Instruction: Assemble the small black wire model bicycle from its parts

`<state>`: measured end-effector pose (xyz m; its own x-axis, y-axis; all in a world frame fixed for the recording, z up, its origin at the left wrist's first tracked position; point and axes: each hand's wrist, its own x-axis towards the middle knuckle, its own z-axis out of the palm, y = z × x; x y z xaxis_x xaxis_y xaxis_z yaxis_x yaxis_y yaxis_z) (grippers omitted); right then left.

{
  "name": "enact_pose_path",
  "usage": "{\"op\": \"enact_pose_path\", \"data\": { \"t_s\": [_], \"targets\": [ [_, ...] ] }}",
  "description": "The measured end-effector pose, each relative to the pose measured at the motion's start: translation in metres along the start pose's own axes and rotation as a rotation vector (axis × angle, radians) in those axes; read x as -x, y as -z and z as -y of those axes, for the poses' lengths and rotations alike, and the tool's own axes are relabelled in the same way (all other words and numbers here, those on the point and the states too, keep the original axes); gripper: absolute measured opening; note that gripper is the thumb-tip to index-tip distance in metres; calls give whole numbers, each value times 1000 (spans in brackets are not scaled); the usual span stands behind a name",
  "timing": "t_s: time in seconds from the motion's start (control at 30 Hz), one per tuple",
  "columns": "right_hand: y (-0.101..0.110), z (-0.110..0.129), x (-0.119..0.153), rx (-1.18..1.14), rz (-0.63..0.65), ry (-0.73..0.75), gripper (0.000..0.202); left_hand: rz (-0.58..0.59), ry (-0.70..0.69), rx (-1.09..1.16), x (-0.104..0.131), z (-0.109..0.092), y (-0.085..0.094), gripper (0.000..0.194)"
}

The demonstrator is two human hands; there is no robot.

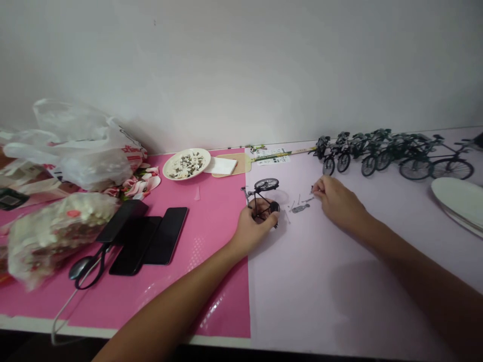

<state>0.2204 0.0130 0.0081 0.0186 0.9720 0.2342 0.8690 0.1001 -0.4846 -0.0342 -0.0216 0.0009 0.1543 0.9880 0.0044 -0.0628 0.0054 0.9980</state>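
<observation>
My left hand (pixel 257 226) is closed around the frame of a small black model bicycle (pixel 266 185), which is tilted with one wheel uppermost. To its right, my right hand (pixel 332 200) pinches a tiny dark part (pixel 313 190) between thumb and fingertips, just above the pale sheet. Between the hands lie several thin small pieces and a flat grey part (pixel 301 207).
Several model bicycles (pixel 381 151) stand in a row at the back right, near white plates (pixel 458 201). A plate of small parts (pixel 186 164) is at the back. Phones (pixel 166 236), a black-strapped device (pixel 90 266) and plastic bags (pixel 83 151) lie left.
</observation>
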Motion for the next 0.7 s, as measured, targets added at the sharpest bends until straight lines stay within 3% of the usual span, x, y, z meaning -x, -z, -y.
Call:
{"op": "enact_pose_path", "data": {
  "t_s": [0.07,0.27,0.43,0.7],
  "targets": [
    [-4,13,6,-170,-68,66,18,7,-6,-16,1,-2,0,31],
    [-30,46,31,-649,-90,268,32,33,24,-8,4,-7,-2,34],
    [-43,52,40,-794,-93,305,36,48,47,44,12,-9,-10,26],
    [-45,52,41,-869,-12,304,38,81,19,21,14,-10,-12,23]
  ]
}}
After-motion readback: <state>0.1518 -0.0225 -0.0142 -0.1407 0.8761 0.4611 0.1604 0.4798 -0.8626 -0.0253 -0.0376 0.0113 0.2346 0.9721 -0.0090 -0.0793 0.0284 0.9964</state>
